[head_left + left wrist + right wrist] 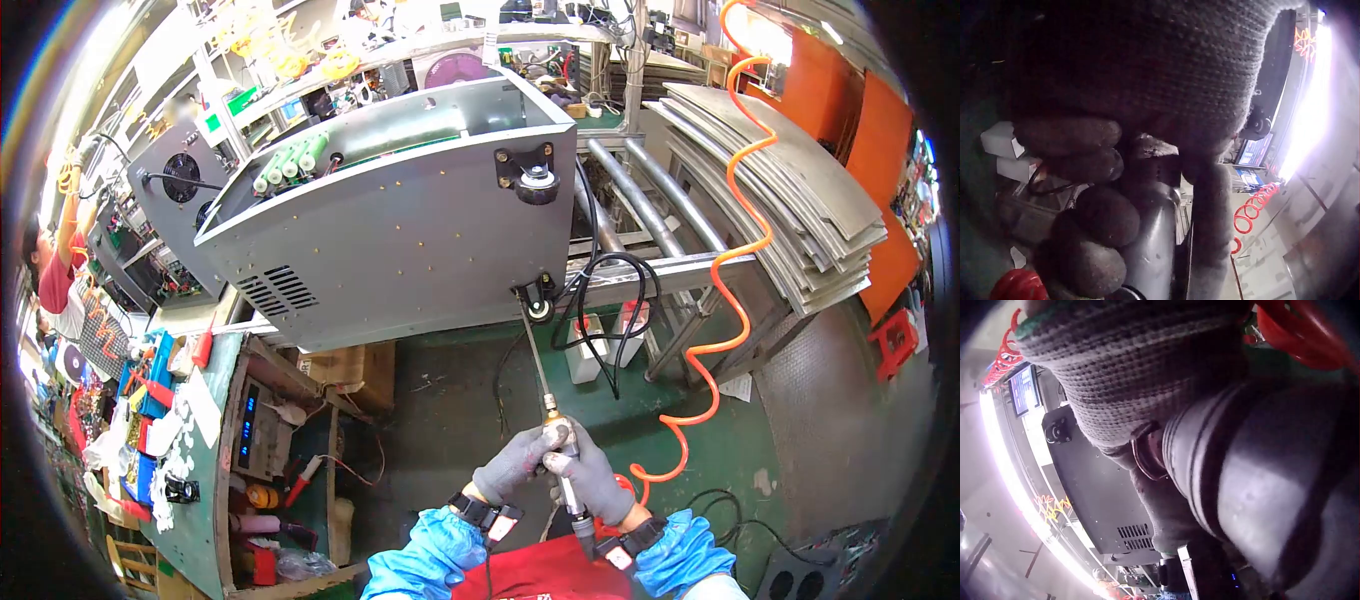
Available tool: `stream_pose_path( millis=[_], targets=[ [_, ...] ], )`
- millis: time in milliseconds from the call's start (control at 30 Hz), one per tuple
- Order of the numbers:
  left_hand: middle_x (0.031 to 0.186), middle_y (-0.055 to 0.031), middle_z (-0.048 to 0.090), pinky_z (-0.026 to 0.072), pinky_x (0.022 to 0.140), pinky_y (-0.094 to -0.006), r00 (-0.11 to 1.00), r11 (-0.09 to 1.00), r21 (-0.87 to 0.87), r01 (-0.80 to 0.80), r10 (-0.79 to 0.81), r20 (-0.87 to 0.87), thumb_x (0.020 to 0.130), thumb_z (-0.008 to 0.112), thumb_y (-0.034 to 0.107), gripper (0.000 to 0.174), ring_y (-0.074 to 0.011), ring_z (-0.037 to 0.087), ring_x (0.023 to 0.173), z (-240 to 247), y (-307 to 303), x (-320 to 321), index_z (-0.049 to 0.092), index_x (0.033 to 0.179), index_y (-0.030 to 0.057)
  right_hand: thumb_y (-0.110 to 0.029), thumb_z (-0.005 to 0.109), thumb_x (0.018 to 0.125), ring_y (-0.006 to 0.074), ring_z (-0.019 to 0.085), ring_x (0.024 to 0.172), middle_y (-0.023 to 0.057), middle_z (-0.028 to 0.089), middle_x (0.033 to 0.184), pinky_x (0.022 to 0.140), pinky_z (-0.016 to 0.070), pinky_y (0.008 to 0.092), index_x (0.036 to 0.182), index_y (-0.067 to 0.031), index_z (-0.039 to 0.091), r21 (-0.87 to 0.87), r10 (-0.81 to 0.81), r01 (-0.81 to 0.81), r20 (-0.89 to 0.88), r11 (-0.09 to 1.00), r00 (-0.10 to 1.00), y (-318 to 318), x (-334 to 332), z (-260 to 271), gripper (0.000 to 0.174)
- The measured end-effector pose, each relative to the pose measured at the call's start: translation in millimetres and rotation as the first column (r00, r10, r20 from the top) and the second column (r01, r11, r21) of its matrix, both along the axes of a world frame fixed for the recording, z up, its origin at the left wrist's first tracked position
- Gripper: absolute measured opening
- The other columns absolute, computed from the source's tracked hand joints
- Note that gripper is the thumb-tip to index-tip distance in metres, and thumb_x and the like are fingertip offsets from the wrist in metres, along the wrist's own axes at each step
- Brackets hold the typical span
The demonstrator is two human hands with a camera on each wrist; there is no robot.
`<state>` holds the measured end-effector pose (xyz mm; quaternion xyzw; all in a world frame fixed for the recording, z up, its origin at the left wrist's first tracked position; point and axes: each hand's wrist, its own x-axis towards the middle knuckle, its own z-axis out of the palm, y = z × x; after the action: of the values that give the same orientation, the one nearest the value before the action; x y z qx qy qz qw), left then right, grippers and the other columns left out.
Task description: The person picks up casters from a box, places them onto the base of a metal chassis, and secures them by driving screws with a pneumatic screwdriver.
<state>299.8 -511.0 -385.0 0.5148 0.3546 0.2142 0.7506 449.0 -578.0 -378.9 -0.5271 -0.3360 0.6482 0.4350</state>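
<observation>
Nearest us, both gloved hands, the left hand (512, 466) and the right hand (594, 482), are curled closely round the power driver (571, 496), side by side; neither has hold of anything else. Beyond them the long bit (535, 350) reaches forward to the lower caster (540, 307), its tip at the bracket's left edge; whether it sits in a screw head, we cannot tell. Judgement: the step in hand is driver work at this caster mount. We do best to seat the tip fully, line the shaft up square with the panel, press straight along it and let the two-handed grip absorb the twist; so long a bit could wander or slip. The black cable (600, 259) loops just beside the caster, so we mind snagging it. Behind, the grey cabinet (400, 245) turns its wheeled face toward us, with the upper caster (537, 178) above and the orange hose (769, 235) hanging to the right.
</observation>
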Motion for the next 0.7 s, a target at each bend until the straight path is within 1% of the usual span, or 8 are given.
stream_pose_path(
  millis=[100, 200, 300, 400, 500, 600, 700],
  targets=[
    [0.091, 0.0027, 0.061, 0.0438, 0.068, -0.0238, 1.0, 0.998, -0.056, -0.011, 0.012, 0.023, 0.101, 0.055, 0.049, 0.045, -0.0068, 0.054, 0.081, 10, 0, -4, 0.065, 0.105, 0.0057, -0.019, 0.068, 0.091, 0.0137, 0.061, 0.054, 0.0069, 0.063, 0.086, 0.044, 0.0517, 0.0286, 0.152, -0.0162, 0.029, -0.025, -0.01, 0.009, -0.016, 1.0, 1.0, 1, -2, 2, 0.072],
    [0.091, 0.0022, 0.062, 0.045, 0.07, -0.0243, 0.997, 0.993, -0.099, -0.071, 0.074, 0.023, 0.1, 0.057, 0.048, 0.044, -0.0073, 0.055, 0.082, 12, -3, -2, 0.066, 0.104, 0.0055, -0.019, 0.068, 0.091, 0.014, 0.06, 0.053, 0.007, 0.062, 0.086, 0.043, 0.0517, 0.0289, 0.152, -0.0166, 0.029, -0.037, -0.008, 0.007, -0.025, 0.999, 1.0, 1, -4, 13, 0.072],
    [0.088, 0.0027, 0.062, 0.043, 0.066, -0.0236, 0.993, 0.991, -0.081, -0.11, 0.113, 0.029, 0.1, 0.056, 0.048, 0.043, -0.0068, 0.054, 0.077, 15, -7, -2, 0.067, 0.102, 0.0059, -0.019, 0.067, 0.091, 0.014, 0.06, 0.054, 0.0068, 0.062, 0.086, 0.044, 0.0519, 0.029, 0.151, -0.0166, 0.03, -0.047, -0.004, 0.003, -0.029, 0.999, 1.0, 1, -6, 22, 0.071],
    [0.084, 0.0035, 0.061, 0.04, 0.06, -0.0232, 0.995, 0.99, -0.096, -0.101, 0.103, 0.017, 0.1, 0.056, 0.049, 0.044, -0.0056, 0.051, 0.071, -1, -5, -3, 0.067, 0.1, 0.0065, -0.02, 0.067, 0.092, 0.0139, 0.06, 0.055, 0.0064, 0.061, 0.087, 0.045, 0.0522, 0.0288, 0.151, -0.0165, 0.03, -0.03, 0.005, -0.005, -0.023, 1.0, 1.0, 0, -7, 23, 0.07],
    [0.08, 0.0043, 0.06, 0.037, 0.057, -0.0228, 0.989, 0.989, -0.061, -0.133, 0.136, 0.048, 0.1, 0.055, 0.05, 0.044, -0.0045, 0.048, 0.067, 0, -7, -1, 0.067, 0.097, 0.0077, -0.02, 0.067, 0.092, 0.0138, 0.061, 0.057, 0.006, 0.061, 0.088, 0.046, 0.0527, 0.0287, 0.15, -0.0161, 0.031, -0.034, 0.012, -0.013, -0.034, 0.999, 0.999, 0, -7, 25, 0.068],
    [0.08, 0.0045, 0.059, 0.0371, 0.056, -0.0226, 0.991, 0.989, -0.077, -0.123, 0.126, 0.046, 0.1, 0.055, 0.05, 0.043, -0.0043, 0.048, 0.067, -9, -6, -3, 0.067, 0.097, 0.0084, -0.02, 0.067, 0.091, 0.0138, 0.061, 0.057, 0.0058, 0.061, 0.089, 0.047, 0.0529, 0.029, 0.149, -0.0157, 0.032, -0.039, 0.008, -0.01, -0.038, 0.999, 0.999, -1, -8, 29, 0.067],
    [0.079, 0.0046, 0.059, 0.0371, 0.056, -0.0227, 0.99, 0.986, -0.099, -0.131, 0.135, 0.03, 0.1, 0.055, 0.05, 0.043, -0.0044, 0.049, 0.066, -2, -8, -3, 0.067, 0.096, 0.0088, -0.02, 0.067, 0.091, 0.0139, 0.061, 0.058, 0.006, 0.061, 0.089, 0.047, 0.053, 0.0292, 0.149, -0.0155, 0.033, -0.034, 0.006, -0.007, -0.028, 0.999, 1.0, -1, -9, 28, 0.067]
  ],
)
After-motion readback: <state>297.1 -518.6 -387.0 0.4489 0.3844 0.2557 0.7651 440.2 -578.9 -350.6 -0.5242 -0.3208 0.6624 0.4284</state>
